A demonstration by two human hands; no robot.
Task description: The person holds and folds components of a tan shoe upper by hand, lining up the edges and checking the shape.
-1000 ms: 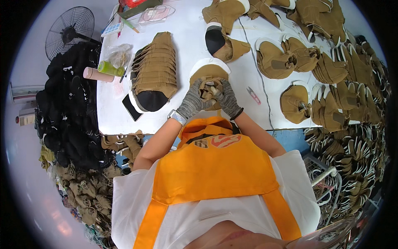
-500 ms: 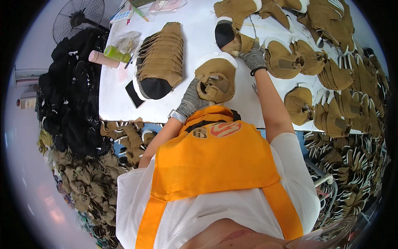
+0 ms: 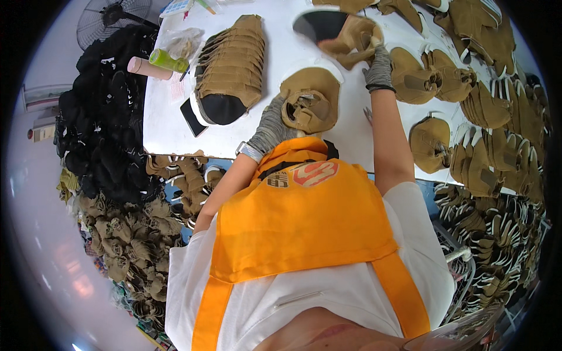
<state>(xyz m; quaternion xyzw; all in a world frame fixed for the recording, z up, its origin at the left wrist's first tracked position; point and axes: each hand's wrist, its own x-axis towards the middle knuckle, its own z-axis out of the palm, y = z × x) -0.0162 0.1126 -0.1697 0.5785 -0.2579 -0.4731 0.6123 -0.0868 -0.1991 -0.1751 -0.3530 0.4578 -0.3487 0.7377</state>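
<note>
My left hand (image 3: 271,126), in a grey knit glove, is closed on the side of a brown shoe upper (image 3: 319,82) with a white rim, near the table's front edge. Farther off, my gloved right hand (image 3: 380,69) grips the right end of another brown shoe upper (image 3: 350,38). This one has a black section at its left end and looks slightly blurred. To the left of both hands lies a row of overlapped brown uppers (image 3: 231,61), the nearest showing a black, white-edged end.
The white table (image 3: 357,146) carries more brown uppers (image 3: 430,146) on the right. A phone (image 3: 192,117), a green bottle (image 3: 168,61) and a pink cylinder (image 3: 149,68) sit at left. Black pieces (image 3: 105,117) are heaped beside the table; a fan (image 3: 114,17) stands behind.
My right hand has shifted right with its upper, which is now turned so its black section points left. The left hand keeps its hold. The whole view has shifted slightly.
</note>
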